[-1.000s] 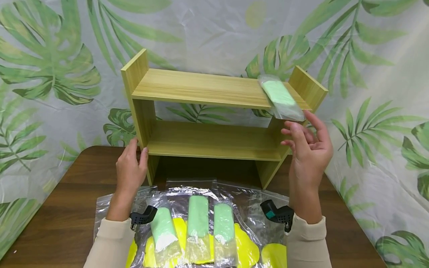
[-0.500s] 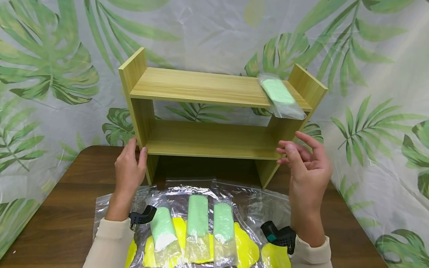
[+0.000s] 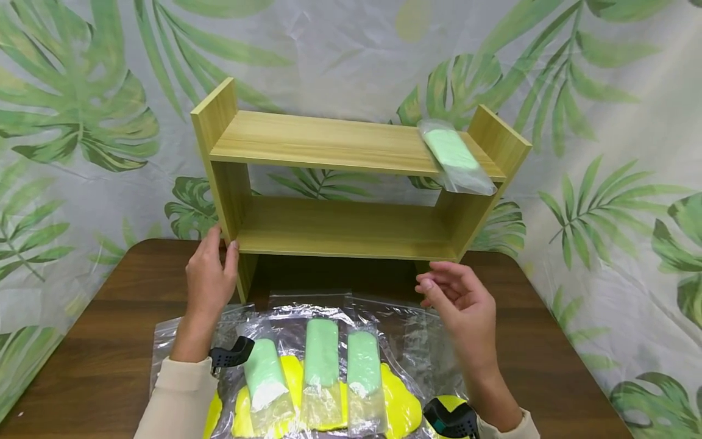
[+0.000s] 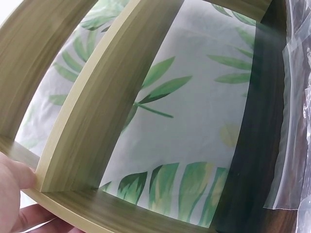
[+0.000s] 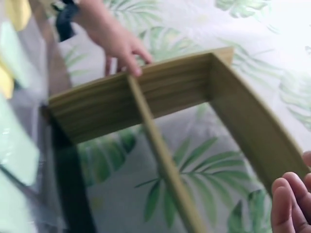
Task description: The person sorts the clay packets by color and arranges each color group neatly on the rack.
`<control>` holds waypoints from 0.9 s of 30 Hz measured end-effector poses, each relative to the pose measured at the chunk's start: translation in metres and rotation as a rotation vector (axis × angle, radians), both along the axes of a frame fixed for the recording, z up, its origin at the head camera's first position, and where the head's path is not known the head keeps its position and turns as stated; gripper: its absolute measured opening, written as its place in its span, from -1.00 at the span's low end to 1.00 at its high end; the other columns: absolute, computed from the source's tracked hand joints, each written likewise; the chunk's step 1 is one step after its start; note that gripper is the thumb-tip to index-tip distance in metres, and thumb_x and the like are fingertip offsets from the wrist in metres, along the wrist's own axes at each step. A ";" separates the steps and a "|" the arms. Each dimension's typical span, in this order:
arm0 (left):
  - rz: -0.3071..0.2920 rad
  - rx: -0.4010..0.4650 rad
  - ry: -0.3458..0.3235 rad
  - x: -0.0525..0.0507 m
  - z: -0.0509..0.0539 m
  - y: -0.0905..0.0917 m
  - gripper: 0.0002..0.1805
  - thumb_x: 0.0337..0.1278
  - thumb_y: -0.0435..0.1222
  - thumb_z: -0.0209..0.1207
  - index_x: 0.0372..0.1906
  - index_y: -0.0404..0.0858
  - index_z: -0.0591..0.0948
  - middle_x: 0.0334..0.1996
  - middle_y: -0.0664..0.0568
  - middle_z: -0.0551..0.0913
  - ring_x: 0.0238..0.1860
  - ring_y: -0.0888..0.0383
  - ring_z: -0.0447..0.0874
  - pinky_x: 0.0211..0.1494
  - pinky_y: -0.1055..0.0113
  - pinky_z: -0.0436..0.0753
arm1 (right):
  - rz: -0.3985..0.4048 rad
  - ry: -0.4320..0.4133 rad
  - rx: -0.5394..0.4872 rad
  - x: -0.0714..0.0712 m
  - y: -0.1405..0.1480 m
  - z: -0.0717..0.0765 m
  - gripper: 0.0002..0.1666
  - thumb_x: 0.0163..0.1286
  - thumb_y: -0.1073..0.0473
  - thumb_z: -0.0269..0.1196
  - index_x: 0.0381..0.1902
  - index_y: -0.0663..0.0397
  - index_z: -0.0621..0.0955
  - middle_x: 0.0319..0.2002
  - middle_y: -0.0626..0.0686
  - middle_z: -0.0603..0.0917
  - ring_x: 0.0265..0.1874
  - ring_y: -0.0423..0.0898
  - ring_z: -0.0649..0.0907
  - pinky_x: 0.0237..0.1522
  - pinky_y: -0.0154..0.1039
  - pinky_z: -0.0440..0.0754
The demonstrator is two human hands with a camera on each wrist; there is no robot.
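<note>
A light wooden shelf unit (image 3: 340,227) stands on the table. My left hand (image 3: 211,271) holds its left side panel, thumb on the front edge near the middle board and fingers round the outer face, as the left wrist view (image 4: 17,177) also has it. In front of the unit's lower right, my right hand (image 3: 460,302) is in the air with loosely bent fingers and nothing in it. A bagged light-green slab (image 3: 450,146) lies on the top board at the right, its clear bag end hanging over the front edge.
On the dark wooden table (image 3: 93,360), three bagged green slabs (image 3: 322,353) lie on clear zip bags holding yellow pieces (image 3: 399,402). A leaf-print cloth (image 3: 329,49) hangs behind and beside the table.
My right hand has moved from beside the bagged green slab on the top board down and left, toward the bags. The left hand stays on the side panel.
</note>
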State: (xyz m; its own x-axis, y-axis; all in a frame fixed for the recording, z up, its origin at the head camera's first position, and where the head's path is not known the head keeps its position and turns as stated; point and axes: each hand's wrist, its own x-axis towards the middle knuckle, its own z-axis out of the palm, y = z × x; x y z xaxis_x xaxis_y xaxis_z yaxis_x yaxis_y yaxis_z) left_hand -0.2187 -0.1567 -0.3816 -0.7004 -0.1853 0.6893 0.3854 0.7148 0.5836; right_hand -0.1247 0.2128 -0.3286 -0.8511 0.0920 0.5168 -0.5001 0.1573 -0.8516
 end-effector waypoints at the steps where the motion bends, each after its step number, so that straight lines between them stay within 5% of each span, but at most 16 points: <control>1: 0.000 0.001 -0.002 0.000 0.000 0.000 -0.66 0.35 -0.36 0.08 0.10 -0.49 0.45 -0.16 -0.35 0.61 -0.16 -0.30 0.60 -0.15 -0.19 0.49 | 0.020 -0.015 0.026 0.000 0.000 -0.004 -0.67 0.29 0.42 0.27 0.02 0.32 0.55 -0.21 0.19 0.70 -0.29 -0.01 0.71 -0.30 -0.25 0.66; 10: 0.004 -0.005 0.003 0.000 0.000 0.000 -0.65 0.35 -0.34 0.07 0.12 -0.47 0.45 -0.14 -0.34 0.61 -0.16 -0.30 0.61 -0.15 -0.19 0.50 | 0.239 -0.190 0.250 -0.005 0.006 -0.031 -0.75 0.29 0.32 0.31 -0.06 0.17 0.61 -0.18 0.23 0.67 -0.22 -0.06 0.67 -0.21 -0.27 0.64; 22: 0.007 -0.003 0.002 0.001 0.000 0.002 -0.66 0.35 -0.34 0.06 0.10 -0.49 0.45 -0.16 -0.35 0.61 -0.17 -0.30 0.60 -0.15 -0.19 0.49 | 0.263 -0.495 0.266 -0.024 0.007 -0.059 -0.61 0.30 0.17 0.33 0.03 0.20 0.56 -0.16 0.20 0.66 -0.26 -0.03 0.68 -0.18 -0.12 0.66; 27: 0.010 0.001 -0.001 0.001 0.001 0.001 -0.65 0.35 -0.35 0.05 0.11 -0.51 0.45 -0.13 -0.37 0.60 -0.14 -0.32 0.60 -0.15 -0.20 0.50 | 0.308 -0.533 0.253 -0.032 0.010 -0.072 -0.59 0.32 0.21 0.30 0.05 0.35 0.52 -0.15 0.27 0.65 -0.25 0.12 0.69 -0.16 0.00 0.65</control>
